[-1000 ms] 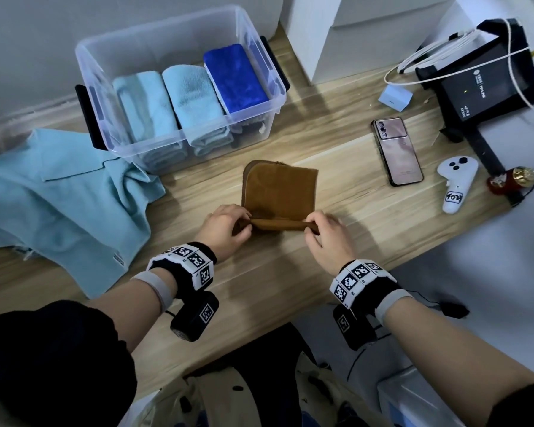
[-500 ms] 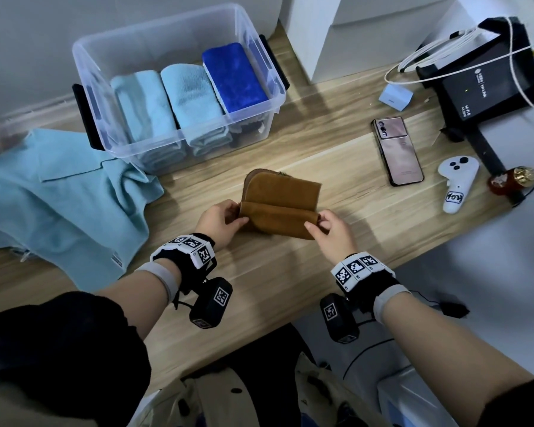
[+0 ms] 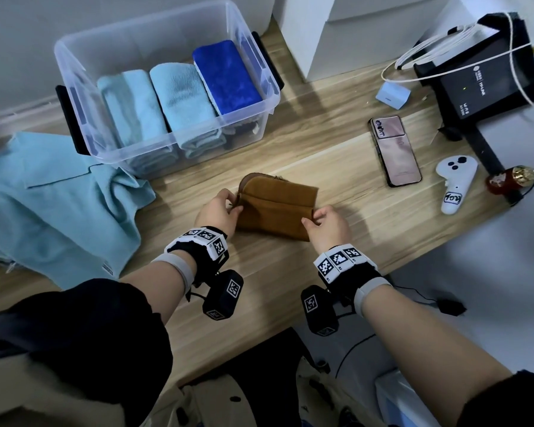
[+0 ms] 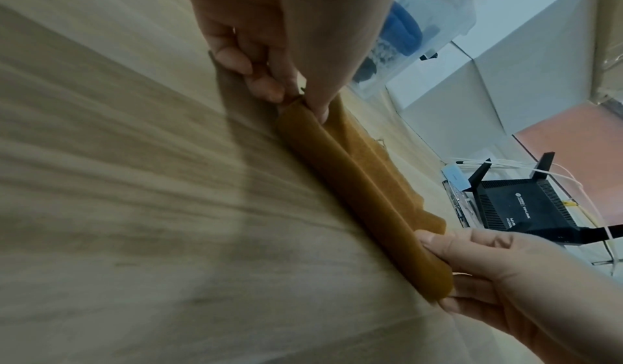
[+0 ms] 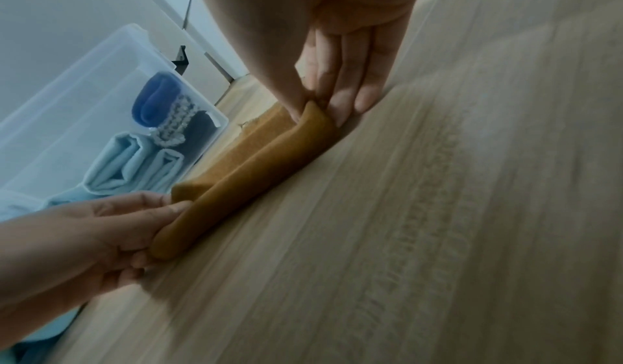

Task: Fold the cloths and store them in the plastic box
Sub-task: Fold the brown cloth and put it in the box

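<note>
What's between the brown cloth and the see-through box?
Only bare wooden table lies between the brown cloth and the plastic box, seen in the head view.

brown cloth (image 3: 276,211) | clear plastic box (image 3: 250,61) | light-blue cloth (image 3: 53,208) | wood-grain table (image 3: 336,155) | pink phone (image 3: 396,152)

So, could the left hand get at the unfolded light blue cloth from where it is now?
Probably yes, once freed. The left hand now pinches the brown cloth; the light blue cloth lies spread on the table to its left, with nothing between them.
</note>
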Demonstrator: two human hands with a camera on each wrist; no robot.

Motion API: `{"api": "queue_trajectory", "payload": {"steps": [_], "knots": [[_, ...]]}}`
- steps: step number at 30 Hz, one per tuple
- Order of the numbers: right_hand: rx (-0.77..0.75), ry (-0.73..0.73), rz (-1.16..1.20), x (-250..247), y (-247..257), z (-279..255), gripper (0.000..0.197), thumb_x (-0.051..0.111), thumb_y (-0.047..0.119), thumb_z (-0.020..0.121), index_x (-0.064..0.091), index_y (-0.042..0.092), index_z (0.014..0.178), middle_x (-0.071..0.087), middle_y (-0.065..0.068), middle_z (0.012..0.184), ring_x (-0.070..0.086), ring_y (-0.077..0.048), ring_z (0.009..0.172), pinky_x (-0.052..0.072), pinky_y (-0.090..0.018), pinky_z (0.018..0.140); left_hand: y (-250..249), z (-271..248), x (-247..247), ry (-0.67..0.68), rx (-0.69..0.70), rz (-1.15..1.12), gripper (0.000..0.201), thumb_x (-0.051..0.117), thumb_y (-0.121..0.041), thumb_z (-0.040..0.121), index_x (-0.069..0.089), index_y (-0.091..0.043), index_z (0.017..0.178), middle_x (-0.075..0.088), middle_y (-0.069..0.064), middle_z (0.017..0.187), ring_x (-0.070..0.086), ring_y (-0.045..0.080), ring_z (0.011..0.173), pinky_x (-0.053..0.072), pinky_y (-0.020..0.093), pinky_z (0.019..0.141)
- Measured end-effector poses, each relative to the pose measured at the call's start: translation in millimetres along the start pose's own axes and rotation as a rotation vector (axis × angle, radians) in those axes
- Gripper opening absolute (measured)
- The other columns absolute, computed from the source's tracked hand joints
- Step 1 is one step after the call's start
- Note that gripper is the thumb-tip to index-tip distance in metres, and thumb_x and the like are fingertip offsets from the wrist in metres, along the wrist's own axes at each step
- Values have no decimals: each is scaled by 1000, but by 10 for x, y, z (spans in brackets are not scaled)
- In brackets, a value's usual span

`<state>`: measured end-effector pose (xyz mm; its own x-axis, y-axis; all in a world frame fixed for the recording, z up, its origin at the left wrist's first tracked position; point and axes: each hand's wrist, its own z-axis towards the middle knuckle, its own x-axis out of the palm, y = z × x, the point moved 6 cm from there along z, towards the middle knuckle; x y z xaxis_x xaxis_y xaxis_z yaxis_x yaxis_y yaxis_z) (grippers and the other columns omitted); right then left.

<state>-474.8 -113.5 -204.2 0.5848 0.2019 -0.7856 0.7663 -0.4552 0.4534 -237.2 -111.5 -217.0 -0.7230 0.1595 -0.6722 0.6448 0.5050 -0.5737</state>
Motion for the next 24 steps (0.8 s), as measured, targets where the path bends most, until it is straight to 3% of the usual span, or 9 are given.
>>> {"api": "queue_trajectory", "payload": {"steps": [4,6,9,12,15,17,20,22,24], "knots": [[-93,-65,-70,-74,44,-15,33,68,28,81,47,17,105,55,4,87,59,-20,87,41,-26,68,-5,20,-13,16,-48,15,16,58,-31,88,46,-23,95,63,5,81,57,27,78,45,32,71],[-309,-101,-75,-110,138,-50,32,68,26,79,50,22,105,56,4,96,57,-19,95,46,-32,80,8,30,-26,24,-88,0,21,59,-31,87,46,-21,100,60,6,83,56,26,78,45,32,72],[-606,44,-182,-12,241,-183,36,68,34,76,56,27,109,58,7,117,50,-17,113,42,-38,96,16,12,-55,46,-111,-24,21,60,-27,86,43,-20,96,56,5,81,54,26,77,41,29,69],[-663,219,-344,150,140,-262,50,68,32,77,52,28,124,47,13,138,33,-11,134,33,-38,109,70,-24,-68,86,-124,-34,21,61,-21,84,42,-19,92,54,3,76,52,25,77,38,28,68],[-693,213,-408,184,90,-273,46,58,19,83,51,28,128,43,15,142,28,-9,138,30,-37,111,147,-65,-49,139,-122,-47,18,64,-20,82,46,-22,83,55,4,78,55,27,79,41,29,68],[-725,160,-363,151,134,-270,39,54,15,84,58,26,121,51,13,137,37,-11,134,31,-36,110,170,-106,-79,122,-65,-35,21,67,-23,80,46,-28,78,57,4,81,59,29,83,46,32,73],[-759,88,-324,89,214,-255,32,52,17,83,66,22,111,62,9,124,50,-15,124,29,-33,109,73,-220,-181,24,184,70,23,72,-35,75,58,-31,93,53,0,98,51,18,94,44,29,88],[-759,80,-318,66,241,-245,31,49,21,81,68,21,107,65,9,119,54,-16,120,29,-33,108,-23,-324,-135,94,377,218,31,72,-42,74,64,-33,101,50,-3,112,45,15,106,40,32,96],[-757,88,-317,53,247,-238,31,49,23,82,67,20,106,66,8,118,55,-16,119,28,-33,108,-41,-384,-35,193,454,386,37,69,-45,75,63,-35,110,46,-6,124,39,16,117,35,36,100]]}}
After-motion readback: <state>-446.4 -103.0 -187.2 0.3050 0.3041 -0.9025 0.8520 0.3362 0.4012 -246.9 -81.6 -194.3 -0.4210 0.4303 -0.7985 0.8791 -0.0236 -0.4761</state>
